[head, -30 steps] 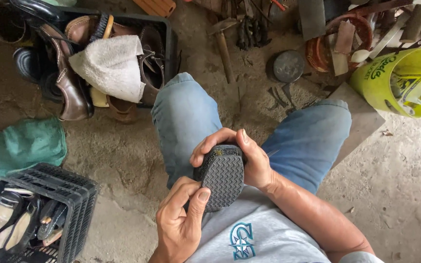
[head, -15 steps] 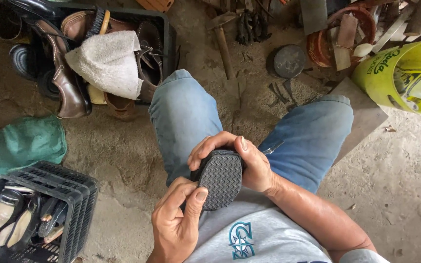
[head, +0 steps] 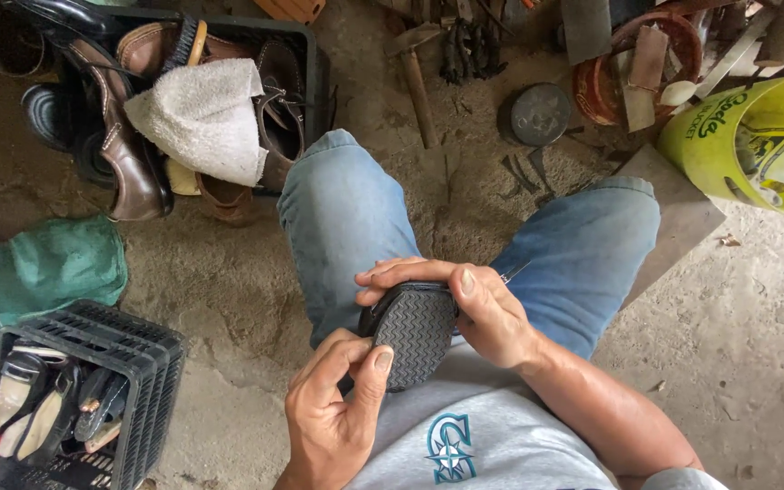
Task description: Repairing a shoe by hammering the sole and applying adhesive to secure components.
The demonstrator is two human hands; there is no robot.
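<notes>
While bare dirt floor (head: pixel 229 281) lies open between the knees, both hands clamp a black zigzag-treaded shoe sole (head: pixel 415 331) over the lap: right hand (head: pixel 465 304) fingers curled over its top edge, left hand (head: pixel 333 413) thumb pressing its lower rim.

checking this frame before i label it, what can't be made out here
Head view only:
- Shoe: just the sole shows; both hands cover the upper.
- Thin metal tool by the right hand: mostly hidden behind it.
- Left hand: wrist cut off by the bottom edge.
- Yellow bucket: cut by the right edge.
</notes>
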